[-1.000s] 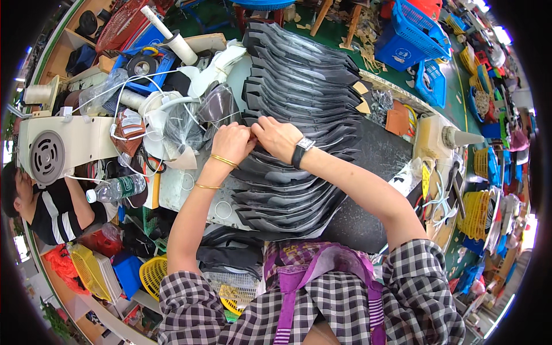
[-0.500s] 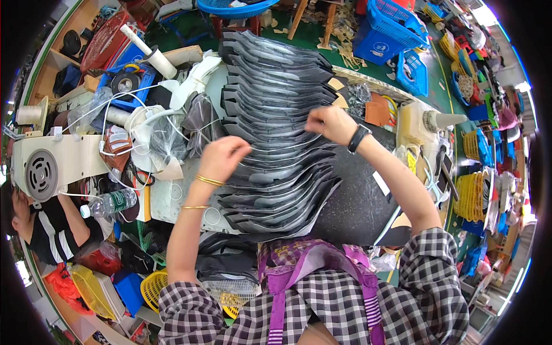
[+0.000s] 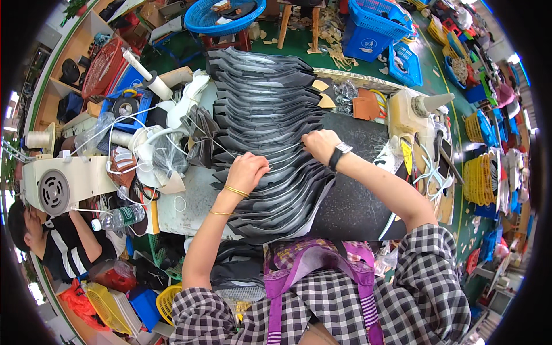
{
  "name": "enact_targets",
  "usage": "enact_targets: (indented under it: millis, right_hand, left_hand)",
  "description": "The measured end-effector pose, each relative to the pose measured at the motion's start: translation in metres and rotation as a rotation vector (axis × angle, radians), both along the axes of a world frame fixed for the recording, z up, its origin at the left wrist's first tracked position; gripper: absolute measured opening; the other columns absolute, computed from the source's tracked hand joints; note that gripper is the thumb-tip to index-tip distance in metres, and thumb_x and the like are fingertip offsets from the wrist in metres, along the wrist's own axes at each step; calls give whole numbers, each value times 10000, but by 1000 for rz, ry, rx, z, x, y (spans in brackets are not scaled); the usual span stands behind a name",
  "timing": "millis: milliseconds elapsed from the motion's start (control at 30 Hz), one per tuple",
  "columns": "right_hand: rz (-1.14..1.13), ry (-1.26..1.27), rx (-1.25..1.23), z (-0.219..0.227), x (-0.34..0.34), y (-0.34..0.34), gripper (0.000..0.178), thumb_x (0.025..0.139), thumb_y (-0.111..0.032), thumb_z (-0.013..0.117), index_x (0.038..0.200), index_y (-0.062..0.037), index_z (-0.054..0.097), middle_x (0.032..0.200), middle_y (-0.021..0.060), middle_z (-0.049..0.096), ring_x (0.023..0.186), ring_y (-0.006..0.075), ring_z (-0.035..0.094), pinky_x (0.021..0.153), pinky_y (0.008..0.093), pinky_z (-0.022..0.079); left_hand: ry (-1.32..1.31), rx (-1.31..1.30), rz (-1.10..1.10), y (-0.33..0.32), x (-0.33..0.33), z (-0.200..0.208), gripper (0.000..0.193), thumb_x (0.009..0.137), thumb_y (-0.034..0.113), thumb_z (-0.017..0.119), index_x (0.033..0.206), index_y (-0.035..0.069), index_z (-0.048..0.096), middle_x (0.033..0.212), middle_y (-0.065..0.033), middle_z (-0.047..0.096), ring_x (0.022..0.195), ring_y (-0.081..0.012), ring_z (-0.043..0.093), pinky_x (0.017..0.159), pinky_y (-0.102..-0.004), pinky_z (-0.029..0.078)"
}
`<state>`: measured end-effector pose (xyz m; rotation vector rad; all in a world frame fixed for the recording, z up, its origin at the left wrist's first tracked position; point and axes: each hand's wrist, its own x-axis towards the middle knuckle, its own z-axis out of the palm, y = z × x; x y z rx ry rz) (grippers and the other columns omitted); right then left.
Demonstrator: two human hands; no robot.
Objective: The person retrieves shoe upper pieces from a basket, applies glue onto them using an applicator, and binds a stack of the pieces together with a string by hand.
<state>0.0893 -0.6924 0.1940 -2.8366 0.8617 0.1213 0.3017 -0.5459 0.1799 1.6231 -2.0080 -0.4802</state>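
Note:
A long row of overlapping dark grey, curved sheet pieces lies fanned across the work table, with pale edges showing. My left hand is closed in a pinch over the left middle of the row. A thin pale strand reaches toward it from the dark wrapped bundle on the left. At the row's right edge, my right hand is also closed, fingertips down against the pieces. What either hand pinches is hidden or too small to make out.
A white machine and a plastic bottle stand at the left, near another person. On the right sit a cream container with a spout and tools. Blue baskets stand beyond the table.
My left hand has moved right and slightly down, onto the row. My right hand has lowered slightly to the row's right edge. The view has shifted a little.

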Motion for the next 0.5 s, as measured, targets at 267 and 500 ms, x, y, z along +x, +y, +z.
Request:
enact_targets:
  millis: [267,500]
  right_hand:
    - [-109,-34,-47,24,16,-37,163,729,-187,675,807,-52,627,826,149,636,801,307,642,667,400,519]
    - [54,-756,486,48,53,43,278,785,-270,667,899,-23,610,764,119,619,727,299,611,655,374,486]
  left_hand:
    - [295,3,198,3,10,25,112,802,138,634,816,31,659,740,-47,659,685,-191,615,641,-284,484]
    - [398,176,211,-11,13,64,162,854,154,586,871,9,656,650,-48,646,596,-116,609,572,-240,463]
